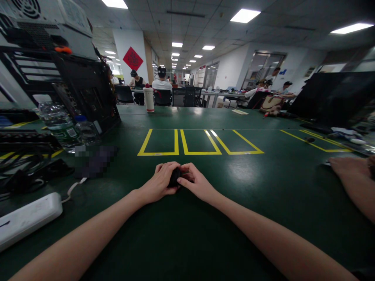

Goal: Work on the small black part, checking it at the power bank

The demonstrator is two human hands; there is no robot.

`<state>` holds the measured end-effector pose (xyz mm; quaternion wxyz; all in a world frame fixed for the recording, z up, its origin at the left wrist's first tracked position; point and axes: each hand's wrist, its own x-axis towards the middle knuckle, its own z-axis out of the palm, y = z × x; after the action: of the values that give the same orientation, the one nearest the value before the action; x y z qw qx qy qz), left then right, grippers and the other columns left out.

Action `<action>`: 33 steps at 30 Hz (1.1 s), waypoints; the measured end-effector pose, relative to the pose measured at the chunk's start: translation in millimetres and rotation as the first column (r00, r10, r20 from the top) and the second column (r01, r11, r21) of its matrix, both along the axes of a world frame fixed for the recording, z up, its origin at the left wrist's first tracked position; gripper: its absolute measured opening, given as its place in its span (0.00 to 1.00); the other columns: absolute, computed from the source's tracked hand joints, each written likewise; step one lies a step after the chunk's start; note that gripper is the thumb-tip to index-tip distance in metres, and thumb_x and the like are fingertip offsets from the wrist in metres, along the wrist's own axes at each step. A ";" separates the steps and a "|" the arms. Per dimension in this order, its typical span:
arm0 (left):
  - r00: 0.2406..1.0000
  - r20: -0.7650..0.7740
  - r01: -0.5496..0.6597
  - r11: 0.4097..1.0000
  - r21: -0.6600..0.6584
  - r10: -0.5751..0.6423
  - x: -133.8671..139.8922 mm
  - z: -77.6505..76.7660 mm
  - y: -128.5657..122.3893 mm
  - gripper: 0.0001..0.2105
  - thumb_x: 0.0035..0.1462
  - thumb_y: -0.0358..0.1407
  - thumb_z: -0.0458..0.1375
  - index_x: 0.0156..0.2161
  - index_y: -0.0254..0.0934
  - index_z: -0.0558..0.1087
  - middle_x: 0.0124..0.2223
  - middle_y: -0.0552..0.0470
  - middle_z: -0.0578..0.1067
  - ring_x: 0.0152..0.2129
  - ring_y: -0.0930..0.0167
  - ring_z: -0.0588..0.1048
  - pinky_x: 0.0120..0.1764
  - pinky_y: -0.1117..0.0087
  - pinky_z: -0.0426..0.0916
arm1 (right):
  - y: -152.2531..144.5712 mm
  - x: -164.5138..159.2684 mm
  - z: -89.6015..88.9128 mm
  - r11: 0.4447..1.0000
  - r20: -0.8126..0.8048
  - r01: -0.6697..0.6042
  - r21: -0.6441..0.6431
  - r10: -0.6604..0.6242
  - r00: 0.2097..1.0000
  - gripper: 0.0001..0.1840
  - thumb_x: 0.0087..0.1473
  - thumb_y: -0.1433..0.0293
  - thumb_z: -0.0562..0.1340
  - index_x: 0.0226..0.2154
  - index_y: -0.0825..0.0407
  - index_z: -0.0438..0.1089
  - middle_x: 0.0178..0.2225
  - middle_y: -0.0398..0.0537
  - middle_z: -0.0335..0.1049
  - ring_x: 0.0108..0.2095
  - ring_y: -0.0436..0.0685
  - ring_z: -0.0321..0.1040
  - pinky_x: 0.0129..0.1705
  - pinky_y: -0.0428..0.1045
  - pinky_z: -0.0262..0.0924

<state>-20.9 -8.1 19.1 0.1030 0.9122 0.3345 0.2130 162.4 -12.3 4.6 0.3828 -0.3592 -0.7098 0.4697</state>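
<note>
A small black rounded object (175, 177), which looks like a computer mouse, is between my hands at the middle of the green table (187, 234). My left hand (161, 177) is wrapped round its left side, fingers over the top and thumb low at the front. From the right, my right hand (197, 180) grips it with thumb and bent fingers. Both hands hide much of its shape, and I cannot tell whether its underside touches the table. Beyond my hands, yellow tape (202, 153) marks three box outlines on the tabletop.
At left stand an open computer case (84, 89), water bottles (58, 125), black cables (26, 171) and a white power strip (32, 216). A white cup (149, 99) stands farther back. Another person's hand (344, 168) rests at right, near a dark monitor (331, 99).
</note>
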 end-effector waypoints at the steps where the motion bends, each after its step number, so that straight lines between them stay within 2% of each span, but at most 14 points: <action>1: 1.000 0.000 -0.001 1.000 -0.002 0.001 -0.1 -0.1 0.1 0.28 0.51 0.32 0.55 0.55 0.39 0.46 0.53 0.44 0.60 0.51 0.62 0.60 0.52 0.56 0.51 | -0.3 0.1 0.8 1.000 0.015 0.007 -0.010 -0.007 1.000 0.15 0.50 0.67 0.59 0.42 0.50 0.58 0.42 0.47 0.62 0.42 0.54 0.64 0.43 0.53 0.63; 5: 1.000 0.005 0.003 1.000 0.002 -0.003 -0.6 -0.9 0.7 0.29 0.51 0.32 0.56 0.55 0.40 0.46 0.53 0.43 0.59 0.51 0.61 0.60 0.52 0.55 0.51 | -0.7 1.4 2.7 1.000 0.046 -0.001 -0.021 0.002 0.999 0.15 0.51 0.66 0.58 0.42 0.50 0.59 0.42 0.47 0.62 0.42 0.54 0.64 0.43 0.55 0.63; 14: 1.000 0.005 0.002 1.000 0.022 -0.003 0.1 -3.3 1.7 0.29 0.50 0.31 0.56 0.54 0.39 0.47 0.53 0.43 0.60 0.50 0.62 0.60 0.52 0.56 0.52 | 1.5 2.5 -4.3 0.998 -0.011 -0.061 0.029 0.061 0.998 0.16 0.48 0.70 0.61 0.40 0.49 0.57 0.41 0.44 0.62 0.43 0.53 0.63 0.47 0.54 0.60; 19: 1.000 0.026 0.000 0.999 0.049 -0.001 0.3 -8.6 4.6 0.30 0.50 0.32 0.56 0.54 0.41 0.46 0.52 0.43 0.61 0.50 0.61 0.61 0.51 0.55 0.52 | 2.8 1.3 -3.9 0.998 -0.047 -0.065 0.008 0.065 0.997 0.10 0.51 0.68 0.58 0.38 0.49 0.58 0.39 0.43 0.62 0.40 0.52 0.64 0.43 0.52 0.62; 22: 0.999 0.037 -0.003 0.999 0.052 0.001 0.1 -10.8 5.9 0.30 0.49 0.32 0.57 0.54 0.41 0.47 0.52 0.44 0.61 0.50 0.61 0.61 0.51 0.55 0.52 | 2.3 1.0 -2.2 0.999 -0.036 -0.040 -0.002 0.040 0.999 0.12 0.51 0.69 0.59 0.40 0.49 0.58 0.40 0.44 0.62 0.42 0.53 0.64 0.44 0.53 0.62; 26: 0.999 0.034 0.002 0.999 0.047 -0.004 -0.1 -7.8 4.2 0.30 0.50 0.32 0.56 0.55 0.40 0.47 0.52 0.44 0.61 0.50 0.62 0.61 0.51 0.56 0.52 | 1.0 1.5 -0.1 1.000 0.017 -0.007 -0.003 0.007 1.000 0.15 0.51 0.69 0.58 0.42 0.49 0.58 0.41 0.46 0.62 0.43 0.54 0.63 0.46 0.55 0.61; 33: 1.000 -0.002 0.012 1.000 0.024 -0.012 -1.0 -2.2 1.2 0.28 0.51 0.32 0.55 0.54 0.39 0.46 0.53 0.43 0.59 0.51 0.62 0.60 0.51 0.56 0.52 | 1.3 2.7 -0.2 0.995 -0.033 -0.096 0.011 0.096 0.995 0.14 0.49 0.71 0.60 0.39 0.49 0.58 0.39 0.43 0.62 0.42 0.52 0.64 0.46 0.53 0.61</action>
<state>-22.0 -6.9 17.0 0.0931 0.9155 0.3265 0.2157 165.1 -11.1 4.4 0.3733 -0.3150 -0.7220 0.4901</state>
